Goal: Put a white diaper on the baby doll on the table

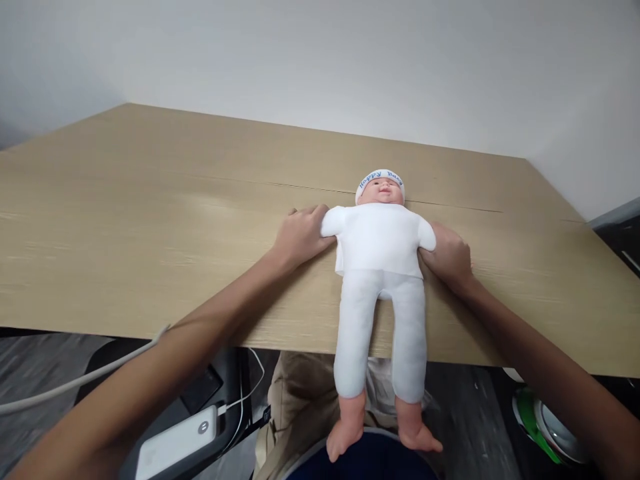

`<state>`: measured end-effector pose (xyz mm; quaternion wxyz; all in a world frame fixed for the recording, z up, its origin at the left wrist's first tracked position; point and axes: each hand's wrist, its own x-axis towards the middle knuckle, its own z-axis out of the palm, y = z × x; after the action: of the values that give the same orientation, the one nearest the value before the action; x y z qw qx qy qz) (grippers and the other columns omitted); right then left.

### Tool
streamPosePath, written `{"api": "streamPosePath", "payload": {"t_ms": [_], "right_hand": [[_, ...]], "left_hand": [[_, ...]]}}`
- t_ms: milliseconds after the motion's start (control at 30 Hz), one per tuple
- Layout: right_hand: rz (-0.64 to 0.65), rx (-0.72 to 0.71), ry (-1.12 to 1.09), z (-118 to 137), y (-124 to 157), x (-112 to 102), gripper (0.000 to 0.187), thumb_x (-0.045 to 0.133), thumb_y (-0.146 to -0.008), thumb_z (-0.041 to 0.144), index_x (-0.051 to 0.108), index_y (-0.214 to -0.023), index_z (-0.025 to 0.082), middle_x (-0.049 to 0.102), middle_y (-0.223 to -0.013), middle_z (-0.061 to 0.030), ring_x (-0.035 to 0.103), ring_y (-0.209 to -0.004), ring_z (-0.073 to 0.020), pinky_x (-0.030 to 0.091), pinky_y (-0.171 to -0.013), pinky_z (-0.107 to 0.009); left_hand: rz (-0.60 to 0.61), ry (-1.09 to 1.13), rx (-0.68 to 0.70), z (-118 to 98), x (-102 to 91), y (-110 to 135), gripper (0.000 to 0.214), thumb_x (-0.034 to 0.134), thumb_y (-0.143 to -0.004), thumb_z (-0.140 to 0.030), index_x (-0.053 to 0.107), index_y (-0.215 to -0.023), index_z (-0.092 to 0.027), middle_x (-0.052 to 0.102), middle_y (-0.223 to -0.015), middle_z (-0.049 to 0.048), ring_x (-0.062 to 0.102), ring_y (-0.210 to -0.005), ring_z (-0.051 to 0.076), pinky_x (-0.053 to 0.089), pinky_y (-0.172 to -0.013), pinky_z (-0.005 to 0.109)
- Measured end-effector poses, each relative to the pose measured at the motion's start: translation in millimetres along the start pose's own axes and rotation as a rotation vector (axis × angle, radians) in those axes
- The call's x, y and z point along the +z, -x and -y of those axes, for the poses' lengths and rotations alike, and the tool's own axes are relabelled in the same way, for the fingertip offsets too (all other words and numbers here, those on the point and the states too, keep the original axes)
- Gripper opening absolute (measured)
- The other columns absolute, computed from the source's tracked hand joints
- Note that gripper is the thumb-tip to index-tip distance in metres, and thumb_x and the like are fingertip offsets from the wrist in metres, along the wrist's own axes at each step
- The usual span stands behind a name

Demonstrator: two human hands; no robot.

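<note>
A baby doll [383, 240] in a white shirt, white trousers and a white headband with blue lettering lies face up on the wooden table [150, 220]. Its bare feet and lower legs stick out past the table's front edge. My left hand [302, 235] is closed round the doll's arm on the left of the view. On the other side, my right hand [450, 257] is wrapped round the other arm. Both of the doll's hands are mostly hidden inside my fists.
A pale wall [320, 67] stands behind the table. Below the front edge, a white power bank [177, 443] with a cable rests at the left on something dark. A green and silver round object [550, 427] is at the lower right. A white cord [85, 377] crosses the lower left.
</note>
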<state>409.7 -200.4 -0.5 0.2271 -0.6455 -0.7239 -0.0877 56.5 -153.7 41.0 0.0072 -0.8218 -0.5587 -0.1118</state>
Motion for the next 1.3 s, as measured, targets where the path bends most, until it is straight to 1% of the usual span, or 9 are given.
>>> {"api": "streamPosePath", "payload": {"t_ms": [67,233,533,700,800,967,1067,1167,1300], "right_hand": [[-0.011,-0.018,-0.014,-2,-14,7,0.036,0.055,-0.095,0.035,0.076,-0.119,0.017,0.081,-0.108,-0.0155,0.072,-0.099,-0.0325,0.050,-0.081,-0.036],[-0.032,-0.034,-0.027,-13,-55,25,0.037,0.053,-0.098,0.034,0.076,-0.121,0.017,0.082,-0.113,-0.0159,0.072,-0.102,-0.0330,0.051,-0.087,-0.038],[-0.057,-0.080,0.038,-30,-131,61,0.034,0.053,-0.096,0.032,0.075,-0.116,0.015,0.080,-0.107,-0.0164,0.068,-0.098,-0.0333,0.048,-0.085,-0.040],[-0.049,-0.040,0.036,-37,-158,82,0.033,0.058,-0.095,0.038,0.074,-0.114,0.016,0.078,-0.105,-0.0149,0.066,-0.094,-0.0318,0.046,-0.080,-0.037],[-0.025,-0.066,-0.007,-45,-159,86,0.044,0.060,-0.096,0.042,0.071,-0.130,0.016,0.078,-0.118,-0.0163,0.067,-0.103,-0.0345,0.049,-0.087,-0.040],[0.015,-0.140,-0.112,-73,-131,72,0.062,0.061,-0.101,0.052,0.060,-0.153,0.017,0.075,-0.135,-0.0187,0.066,-0.118,-0.0376,0.049,-0.105,-0.050],[-0.001,-0.114,-0.143,-88,-112,59,0.060,0.062,-0.102,0.059,0.066,-0.145,0.017,0.077,-0.128,-0.0188,0.068,-0.113,-0.0375,0.051,-0.101,-0.051],[-0.005,-0.088,-0.154,-95,-108,53,0.053,0.061,-0.104,0.062,0.075,-0.128,0.017,0.078,-0.112,-0.0171,0.068,-0.101,-0.0355,0.053,-0.094,-0.049],[-0.042,-0.106,-0.161,-100,-120,63,0.059,0.060,-0.104,0.061,0.074,-0.137,0.014,0.078,-0.116,-0.0195,0.068,-0.104,-0.0372,0.052,-0.096,-0.051]], "left_hand": [[-0.066,0.006,-0.003,7,8.9,-12,0.043,0.061,-0.097,-0.050,0.067,-0.124,-0.016,0.078,-0.124,0.0203,0.072,-0.113,0.042,0.045,-0.100,0.049],[-0.208,0.012,0.027,23,32.7,-46,0.055,0.060,-0.099,-0.053,0.063,-0.142,-0.020,0.074,-0.131,0.0189,0.066,-0.120,0.041,0.040,-0.104,0.049],[-0.259,-0.008,0.040,52,49.6,-125,0.059,0.061,-0.098,-0.055,0.062,-0.146,-0.021,0.068,-0.138,0.0195,0.059,-0.119,0.040,0.036,-0.107,0.052],[-0.229,0.011,0.019,63,58.4,-159,0.057,0.063,-0.096,-0.056,0.065,-0.142,-0.022,0.070,-0.133,0.0181,0.059,-0.120,0.040,0.037,-0.105,0.051],[-0.211,0.022,0.009,61,53.6,-158,0.059,0.064,-0.096,-0.058,0.065,-0.142,-0.020,0.070,-0.133,0.0188,0.059,-0.122,0.041,0.040,-0.105,0.051],[-0.188,0.056,0.013,70,37.1,-128,0.059,0.060,-0.100,-0.052,0.060,-0.150,-0.019,0.068,-0.142,0.0190,0.058,-0.129,0.041,0.041,-0.109,0.052],[-0.205,0.085,0.020,95,38.0,-118,0.057,0.062,-0.100,-0.053,0.061,-0.147,-0.021,0.070,-0.141,0.0169,0.061,-0.128,0.040,0.042,-0.109,0.050],[-0.250,0.136,0.055,123,50.1,-124,0.056,0.067,-0.098,-0.057,0.066,-0.141,-0.022,0.074,-0.133,0.0143,0.064,-0.122,0.038,0.043,-0.107,0.048],[-0.277,0.158,0.064,140,64.5,-139,0.056,0.067,-0.099,-0.061,0.069,-0.141,-0.025,0.076,-0.127,0.0129,0.064,-0.120,0.038,0.042,-0.107,0.049]]}}
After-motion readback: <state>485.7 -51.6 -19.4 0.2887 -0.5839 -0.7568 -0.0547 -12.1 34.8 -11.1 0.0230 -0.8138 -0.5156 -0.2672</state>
